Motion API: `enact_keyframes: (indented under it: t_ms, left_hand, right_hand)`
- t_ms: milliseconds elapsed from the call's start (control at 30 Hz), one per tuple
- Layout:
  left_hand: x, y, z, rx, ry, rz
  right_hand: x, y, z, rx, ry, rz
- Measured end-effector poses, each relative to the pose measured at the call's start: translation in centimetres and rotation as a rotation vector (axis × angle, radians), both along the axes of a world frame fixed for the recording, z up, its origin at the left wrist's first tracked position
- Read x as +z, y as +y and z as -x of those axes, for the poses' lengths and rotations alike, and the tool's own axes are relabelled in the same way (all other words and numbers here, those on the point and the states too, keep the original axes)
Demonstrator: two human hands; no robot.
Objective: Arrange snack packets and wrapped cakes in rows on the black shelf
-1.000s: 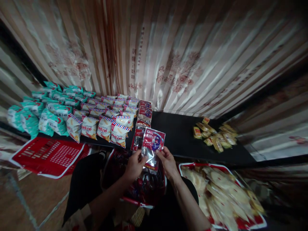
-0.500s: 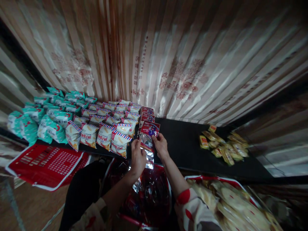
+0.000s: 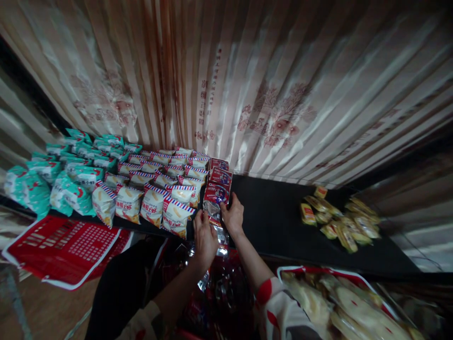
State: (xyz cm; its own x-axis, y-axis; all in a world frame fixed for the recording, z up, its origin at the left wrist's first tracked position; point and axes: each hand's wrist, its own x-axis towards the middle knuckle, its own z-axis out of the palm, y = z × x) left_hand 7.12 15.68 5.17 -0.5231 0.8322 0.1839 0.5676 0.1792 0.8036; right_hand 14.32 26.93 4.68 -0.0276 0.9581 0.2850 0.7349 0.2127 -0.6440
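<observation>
A dark red snack packet [image 3: 215, 194] with a clear, shiny lower part rests at the front of a column of similar red packets [image 3: 221, 176] on the black shelf [image 3: 272, 212]. My left hand [image 3: 205, 240] is closed on its lower left edge. My right hand [image 3: 233, 215] grips its right side, thumb on top and fingers at the edge. Silvery packaging [image 3: 222, 236] hangs below it, between my hands. Just left of my left hand stand rows of white snack bags [image 3: 178, 215] with striped tops.
Teal bags [image 3: 83, 177] fill the shelf's left end; small yellow packets [image 3: 348, 224] lie at the right. Below are a red bag [image 3: 81, 245] on the left, a container of shiny packets [image 3: 226, 283] and a red-rimmed container of pale packages [image 3: 354, 302]. A pleated curtain [image 3: 283, 71] hangs behind.
The packet in my hands has moved back and down against the red column. My right hand has slid up along its right side. The view has shifted slightly.
</observation>
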Motion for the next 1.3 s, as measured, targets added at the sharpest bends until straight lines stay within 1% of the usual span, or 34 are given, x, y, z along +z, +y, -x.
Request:
enact_keyframes:
  t_ms: [67, 133, 200, 300, 400, 467, 567, 667, 800, 933, 1167, 1300]
  left_hand:
    - [0.0, -0.2, -0.1, 0.007, 0.012, -0.013]
    - [0.0, -0.3, -0.1, 0.002, 0.024, -0.028]
    - [0.1, -0.5, -0.1, -0.019, 0.045, -0.036]
    - [0.1, -0.5, 0.0, -0.039, 0.066, -0.035]
    - [-0.1, -0.4, 0.1, -0.047, 0.077, -0.033]
    - [-0.4, -0.3, 0.2, -0.054, 0.079, -0.04]
    - [-0.8, -0.1, 0.2, -0.052, 0.075, -0.066]
    - [-1.1, -0.1, 0.1, -0.061, 0.088, -0.081]
    - [-1.4, -0.2, 0.2, -0.09, 0.077, -0.074]
    - [-1.5, -0.1, 0.4, -0.084, 0.068, -0.072]
    - [-1.4, -0.1, 0.3, -0.067, 0.058, -0.063]
    - [-1.1, -0.2, 0.4, -0.096, 0.074, -0.042]
  right_hand:
    - [0.3, 0.0, 0.3, 0.013, -0.041, -0.037]
    - [0.7, 0.2, 0.6, 0.06, -0.084, -0.044]
    - [0.9, 0.7, 1.0, 0.094, -0.103, -0.01]
    - [1.0, 2.1, 1.5, 0.114, -0.074, 0.066]
    - [1.0, 3.4, 1.7, 0.138, -0.06, 0.097]
    - [1.0, 3.9, 1.8, 0.122, -0.073, 0.109]
    - [1.1, 3.7, 2.0, 0.07, -0.124, 0.092]
    - [1.2, 3.4, 2.3, 0.051, -0.172, 0.065]
    - [1.4, 3.9, 2.7, 0.072, -0.146, 0.106]
    - [1.3, 4.7, 2.8, 0.111, -0.124, 0.079]
    - [1.6, 4.6, 2.9, 0.129, -0.254, 0.112]
    - [1.7, 4.7, 2.9, 0.164, -0.282, 0.145]
